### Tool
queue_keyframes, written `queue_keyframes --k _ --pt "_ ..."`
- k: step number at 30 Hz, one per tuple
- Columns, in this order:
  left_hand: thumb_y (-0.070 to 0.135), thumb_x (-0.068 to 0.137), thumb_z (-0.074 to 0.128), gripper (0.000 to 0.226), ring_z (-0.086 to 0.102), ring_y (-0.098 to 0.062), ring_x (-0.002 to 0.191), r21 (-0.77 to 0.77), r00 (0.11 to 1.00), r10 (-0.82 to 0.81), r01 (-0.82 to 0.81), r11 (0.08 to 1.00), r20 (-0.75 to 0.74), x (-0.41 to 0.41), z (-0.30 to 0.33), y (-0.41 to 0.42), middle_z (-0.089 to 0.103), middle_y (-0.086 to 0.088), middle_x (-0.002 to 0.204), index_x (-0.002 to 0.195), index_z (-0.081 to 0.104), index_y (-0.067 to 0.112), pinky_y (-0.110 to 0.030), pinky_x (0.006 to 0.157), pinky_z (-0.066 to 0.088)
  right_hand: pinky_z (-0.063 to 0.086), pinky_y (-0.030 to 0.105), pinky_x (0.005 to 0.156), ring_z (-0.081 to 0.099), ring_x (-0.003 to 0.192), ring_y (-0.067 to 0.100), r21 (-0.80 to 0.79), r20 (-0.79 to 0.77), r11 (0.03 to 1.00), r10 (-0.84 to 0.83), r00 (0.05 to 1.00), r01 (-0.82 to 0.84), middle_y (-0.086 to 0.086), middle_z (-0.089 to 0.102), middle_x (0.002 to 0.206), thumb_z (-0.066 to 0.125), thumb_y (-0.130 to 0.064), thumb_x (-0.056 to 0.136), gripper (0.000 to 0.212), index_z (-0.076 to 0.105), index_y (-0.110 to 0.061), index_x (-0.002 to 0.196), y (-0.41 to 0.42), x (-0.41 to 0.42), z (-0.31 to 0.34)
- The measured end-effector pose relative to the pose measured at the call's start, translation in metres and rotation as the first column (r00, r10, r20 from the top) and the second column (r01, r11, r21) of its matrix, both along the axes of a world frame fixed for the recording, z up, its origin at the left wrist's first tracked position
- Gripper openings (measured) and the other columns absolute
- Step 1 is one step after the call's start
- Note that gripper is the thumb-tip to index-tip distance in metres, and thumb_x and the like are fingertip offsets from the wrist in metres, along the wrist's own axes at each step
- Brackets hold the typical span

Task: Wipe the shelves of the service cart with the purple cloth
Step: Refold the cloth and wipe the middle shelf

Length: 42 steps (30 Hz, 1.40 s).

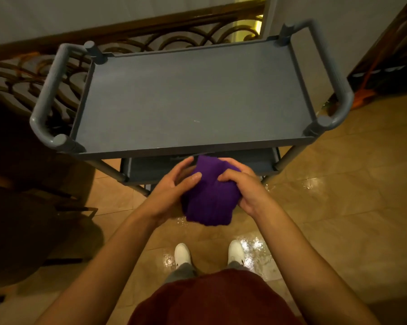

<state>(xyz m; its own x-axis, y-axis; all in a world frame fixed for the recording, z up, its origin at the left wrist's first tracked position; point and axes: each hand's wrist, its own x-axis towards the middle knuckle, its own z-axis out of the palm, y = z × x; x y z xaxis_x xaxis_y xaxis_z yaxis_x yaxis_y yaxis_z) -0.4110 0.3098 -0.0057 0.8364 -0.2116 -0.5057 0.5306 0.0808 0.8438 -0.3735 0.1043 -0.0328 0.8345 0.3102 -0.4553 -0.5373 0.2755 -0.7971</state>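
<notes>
A grey service cart stands in front of me, its top shelf [193, 97] bare and dark grey with a raised rim. A lower shelf [151, 166] peeks out under the front edge. The purple cloth [209, 198] is bunched up, held in the air just in front of the cart's near edge. My left hand [172, 188] cups its left side with fingers curled over it. My right hand [242, 186] grips its right side and top. Part of the cloth is hidden between my palms.
Grey tube handles [46, 95] flank both short ends of the cart. An ornate metal railing [174, 36] runs behind it. A dark piece of furniture [21, 184] sits at my left. The glossy tiled floor [338, 195] shows wet shine near my white shoes [182, 253].
</notes>
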Motion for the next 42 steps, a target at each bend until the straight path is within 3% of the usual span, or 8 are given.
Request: queue_keyframes --k 3,6,13,19,22,30,37,42 --pt "0.044 0.085 0.077 0.042 0.07 -0.02 0.111 0.05 0.988 -0.15 0.148 0.988 0.028 0.017 -0.005 0.009 0.073 0.004 0.12 0.124 0.065 0.04 -0.038 0.088 0.06 0.06 0.033 0.076 0.073 0.091 0.017 -0.083 0.043 0.997 0.002 0.999 0.002 -0.001 0.078 0.096 0.077 -0.012 0.068 0.035 0.076 -0.03 0.098 0.024 0.002 0.003" --pt "0.028 0.092 0.07 0.023 0.072 -0.015 0.103 0.147 0.997 -0.029 0.018 0.989 0.073 0.024 -0.019 0.022 0.077 0.003 0.11 0.114 0.071 0.034 -0.037 0.088 0.058 0.058 0.024 0.076 0.073 0.098 0.015 -0.07 0.045 0.975 -0.208 0.977 0.21 0.001 0.077 0.107 0.081 -0.025 0.073 0.034 0.074 -0.026 0.107 0.046 -0.005 -0.006" --pt "0.015 0.094 0.065 0.022 0.075 -0.014 0.099 -0.117 0.99 0.03 -0.046 0.992 -0.14 0.019 -0.051 0.025 0.078 0.0 0.107 0.115 0.07 0.019 -0.027 0.075 0.06 0.059 0.039 0.09 0.067 0.122 0.027 0.266 -0.271 0.901 -0.272 0.923 0.343 0.013 0.07 0.131 0.09 -0.05 0.067 0.071 0.07 -0.016 0.126 0.057 -0.06 -0.066" --pt "0.022 0.1 0.059 0.028 0.068 -0.021 0.105 0.404 0.978 -0.115 0.037 0.914 0.172 0.036 -0.096 0.012 0.072 -0.009 0.115 0.125 0.065 0.01 -0.043 0.096 0.054 0.061 0.033 0.08 0.075 0.104 0.025 0.078 -0.275 0.944 -0.288 0.917 0.32 0.012 0.077 0.114 0.088 -0.013 0.066 0.044 0.078 -0.018 0.109 0.072 -0.038 -0.104" --pt "0.028 0.099 0.061 0.034 0.067 -0.024 0.106 0.514 0.97 -0.152 0.033 0.857 0.191 0.061 -0.142 0.01 0.071 -0.012 0.115 0.125 0.065 0.007 -0.048 0.096 0.053 0.061 0.033 0.074 0.077 0.096 0.025 -0.05 -0.264 0.947 -0.319 0.91 0.318 0.009 0.08 0.105 0.088 -0.021 0.061 0.052 0.074 -0.017 0.112 0.071 -0.01 -0.147" --pt "0.021 0.097 0.064 0.016 0.071 -0.013 0.095 0.311 0.957 -0.024 -0.071 0.948 0.289 0.131 -0.28 0.023 0.074 -0.006 0.105 0.112 0.067 0.015 -0.035 0.091 0.056 0.06 0.031 0.077 0.076 0.099 0.019 -0.183 0.009 0.946 -0.269 0.963 0.266 0.003 0.079 0.109 0.084 -0.032 0.073 0.05 0.07 -0.021 0.119 0.044 0.073 -0.271" --pt "0.019 0.095 0.065 0.016 0.066 -0.029 0.117 0.029 0.957 0.129 -0.141 0.99 0.261 0.181 -0.367 0.038 0.072 -0.013 0.12 0.11 0.068 0.019 -0.045 0.105 0.05 0.061 0.029 0.074 0.077 0.087 0.019 0.031 0.148 0.966 -0.26 0.954 0.258 0.009 0.08 0.097 0.069 -0.009 0.089 0.018 0.074 -0.011 0.106 0.065 0.126 -0.349" --pt "0.033 0.075 0.078 0.034 0.073 -0.013 0.102 0.031 0.915 -0.011 -0.001 1.0 0.403 0.192 -0.404 0.055 0.079 -0.002 0.108 0.105 0.074 0.018 -0.028 0.089 0.058 0.062 0.03 0.069 0.078 0.081 0.021 0.154 0.242 0.973 -0.206 0.948 0.172 0.014 0.08 0.093 0.075 -0.02 0.075 0.02 0.082 -0.011 0.091 0.08 0.144 -0.382"
